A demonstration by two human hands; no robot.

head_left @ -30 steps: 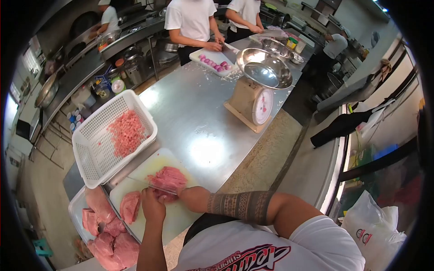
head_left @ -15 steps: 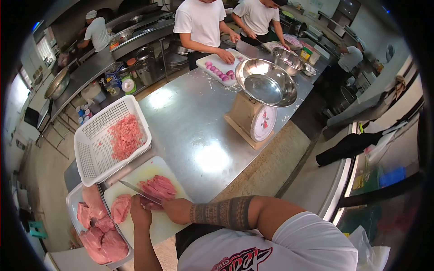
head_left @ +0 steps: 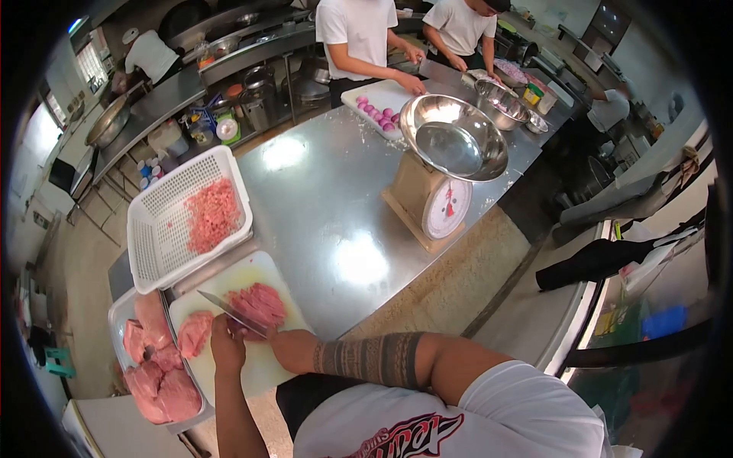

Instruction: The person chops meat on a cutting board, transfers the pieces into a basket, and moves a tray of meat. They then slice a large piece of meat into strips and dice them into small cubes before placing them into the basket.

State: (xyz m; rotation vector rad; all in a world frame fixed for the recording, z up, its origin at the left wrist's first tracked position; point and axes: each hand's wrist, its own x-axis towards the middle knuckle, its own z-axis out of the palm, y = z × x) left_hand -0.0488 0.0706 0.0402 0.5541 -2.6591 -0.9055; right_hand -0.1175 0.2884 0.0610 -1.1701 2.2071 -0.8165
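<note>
My right hand (head_left: pixel 292 349) is closed on the handle of a knife (head_left: pixel 229 309), whose blade points up and left across the cutting board (head_left: pixel 267 372). Sliced red meat (head_left: pixel 261 303) lies on the board, just beyond the blade. My left hand (head_left: pixel 228 343) has its fingers bent against the meat beside the blade, holding it. To the left of that hand, a separate paler piece of meat (head_left: pixel 195 333) rests on the board. Large raw chunks (head_left: pixel 164 389) fill a tray (head_left: pixel 121 305) at the board's left.
A white perforated basket (head_left: pixel 156 217) with chopped meat stands beyond the board. On the steel table (head_left: pixel 321 191) is a scale (head_left: pixel 418 195) bearing a metal bowl (head_left: pixel 450 145). Across it, two people in white shirts work, one beside a tray of purple onions (head_left: pixel 379 114).
The view has shifted slightly. The knife and both hands remain at the meat. Across the table, the nearer person's hand has moved toward the right edge of the onion tray.
</note>
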